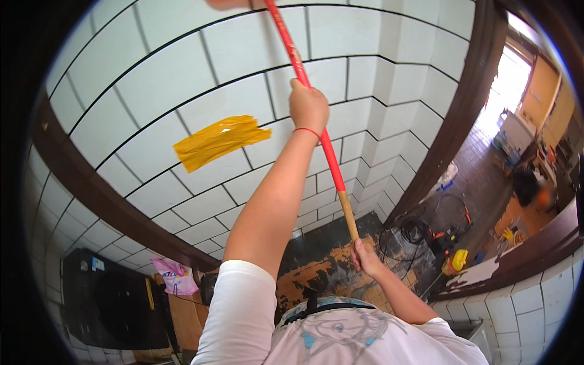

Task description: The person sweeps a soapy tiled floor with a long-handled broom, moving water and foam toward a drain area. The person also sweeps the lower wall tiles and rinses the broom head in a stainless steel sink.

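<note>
A long pole (332,162), red for most of its length with bare wood at the lower end, runs slantwise before the white tiled wall (342,32). My left hand (310,107), with a red string at the wrist, is closed around the red part. Lower down, the wooden end is gripped by my right hand (366,258). A reddish head (230,3) at the pole's top is cut off by the frame's edge, so its kind cannot be told. Left of my left hand, yellow tape (221,140) is stuck across the tiles.
Dark frames (449,109) border the wall. A black speaker-like box (114,296) and a pink bag (175,276) stand at lower left. Coiled black cable (414,230) and a yellow-topped container (455,261) lie on the worn floor (315,269) at right. Beyond is a cluttered room.
</note>
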`<state>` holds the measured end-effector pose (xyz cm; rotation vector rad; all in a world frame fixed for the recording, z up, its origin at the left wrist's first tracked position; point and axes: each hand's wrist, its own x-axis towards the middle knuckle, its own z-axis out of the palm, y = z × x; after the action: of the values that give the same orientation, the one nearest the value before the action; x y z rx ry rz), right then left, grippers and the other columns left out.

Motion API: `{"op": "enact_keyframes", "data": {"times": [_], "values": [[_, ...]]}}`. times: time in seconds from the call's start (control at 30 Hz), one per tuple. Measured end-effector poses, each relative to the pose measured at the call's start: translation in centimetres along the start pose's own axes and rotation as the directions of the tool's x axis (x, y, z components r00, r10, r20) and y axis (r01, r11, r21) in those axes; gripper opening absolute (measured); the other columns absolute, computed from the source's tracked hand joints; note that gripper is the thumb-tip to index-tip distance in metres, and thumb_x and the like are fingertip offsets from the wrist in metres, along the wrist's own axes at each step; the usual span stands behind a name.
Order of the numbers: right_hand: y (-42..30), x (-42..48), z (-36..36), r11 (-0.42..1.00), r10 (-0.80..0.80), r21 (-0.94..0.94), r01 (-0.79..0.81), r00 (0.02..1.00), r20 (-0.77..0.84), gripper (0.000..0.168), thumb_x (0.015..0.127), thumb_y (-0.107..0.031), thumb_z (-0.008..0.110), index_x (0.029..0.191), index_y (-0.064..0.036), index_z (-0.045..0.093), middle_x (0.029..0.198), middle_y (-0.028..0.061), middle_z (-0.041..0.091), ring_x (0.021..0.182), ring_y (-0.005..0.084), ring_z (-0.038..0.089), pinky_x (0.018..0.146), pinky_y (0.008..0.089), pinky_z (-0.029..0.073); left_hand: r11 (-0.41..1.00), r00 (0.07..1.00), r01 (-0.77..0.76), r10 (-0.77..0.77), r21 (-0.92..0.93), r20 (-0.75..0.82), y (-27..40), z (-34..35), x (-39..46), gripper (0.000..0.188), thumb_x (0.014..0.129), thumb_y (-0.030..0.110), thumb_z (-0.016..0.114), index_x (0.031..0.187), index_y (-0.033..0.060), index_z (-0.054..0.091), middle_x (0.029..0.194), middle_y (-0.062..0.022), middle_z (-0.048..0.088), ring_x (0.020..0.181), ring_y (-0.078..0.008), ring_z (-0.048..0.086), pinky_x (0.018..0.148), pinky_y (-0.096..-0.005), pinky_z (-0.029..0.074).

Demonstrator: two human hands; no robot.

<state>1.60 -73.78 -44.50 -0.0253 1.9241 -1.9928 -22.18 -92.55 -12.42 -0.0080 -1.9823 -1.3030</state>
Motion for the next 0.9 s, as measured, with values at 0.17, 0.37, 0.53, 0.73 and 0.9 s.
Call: {"op": "enact_keyframes", "data": {"times": [0.17,0.37,0.53,0.73,0.9], "values": [[9.4,-4.4,-10.9,0.950,0.054,-0.283,-0.131,0.963,-0.265,0.059,0.105,-0.053,0.038,0.072,-0.006,0.051,0.057,0.0015,0.047,0.050,0.0150,0.044,0.050,0.0323,0.036,0.976,0.984,0.159,-0.144,-0.147,0.106,-5.6,12.3,-11.7,0.018,0.096,0.011,0.052,0.106,-0.0005,0.042,0.086,-0.0268,0.064,0.080,-0.0450,0.066,0.066,-0.0515,0.050],[32.2,-20.3,-15.8,0.830,0.426,-0.217,-0.513,0.836,-0.346,0.054,0.102,-0.043,0.048,0.077,0.003,0.063,0.061,0.0106,0.058,0.060,0.0201,0.057,0.058,0.0430,0.044,0.857,0.840,0.437,-0.497,0.273,0.219,-21.5,21.9,-38.9,0.026,0.094,0.017,0.055,0.114,0.0027,0.048,0.093,-0.0293,0.066,0.088,-0.0486,0.065,0.075,-0.0559,0.051],[33.6,-18.4,-16.8,0.918,0.205,-0.240,-0.315,0.896,-0.393,0.054,0.101,-0.039,0.051,0.072,0.004,0.064,0.054,0.0146,0.055,0.052,0.0248,0.058,0.053,0.0451,0.043,0.873,0.871,0.385,-0.451,0.298,0.197,-20.6,23.5,-39.2,0.020,0.096,0.017,0.053,0.108,0.0029,0.049,0.091,-0.0301,0.064,0.089,-0.0499,0.063,0.073,-0.0556,0.051],[25.8,-6.7,-19.3,0.966,0.201,-0.111,-0.234,0.947,-0.249,0.056,0.102,-0.044,0.048,0.076,0.006,0.053,0.060,0.0119,0.039,0.062,0.0159,0.042,0.057,0.0468,0.038,0.975,0.974,0.185,-0.199,0.123,0.113,-12.2,25.2,-24.6,0.011,0.092,0.005,0.056,0.101,0.0004,0.050,0.085,-0.0214,0.059,0.077,-0.0371,0.061,0.071,-0.0459,0.049],[14.9,-1.9,-19.5,0.980,-0.035,-0.199,-0.010,0.975,-0.220,0.053,0.104,-0.041,0.045,0.071,-0.001,0.051,0.060,0.0017,0.043,0.058,0.0141,0.041,0.053,0.0390,0.035,0.995,0.995,-0.012,0.002,0.097,0.104,-8.3,25.4,-15.0,0.012,0.092,0.009,0.057,0.096,0.0017,0.049,0.077,-0.0125,0.058,0.068,-0.0257,0.061,0.063,-0.0409,0.050]]}}
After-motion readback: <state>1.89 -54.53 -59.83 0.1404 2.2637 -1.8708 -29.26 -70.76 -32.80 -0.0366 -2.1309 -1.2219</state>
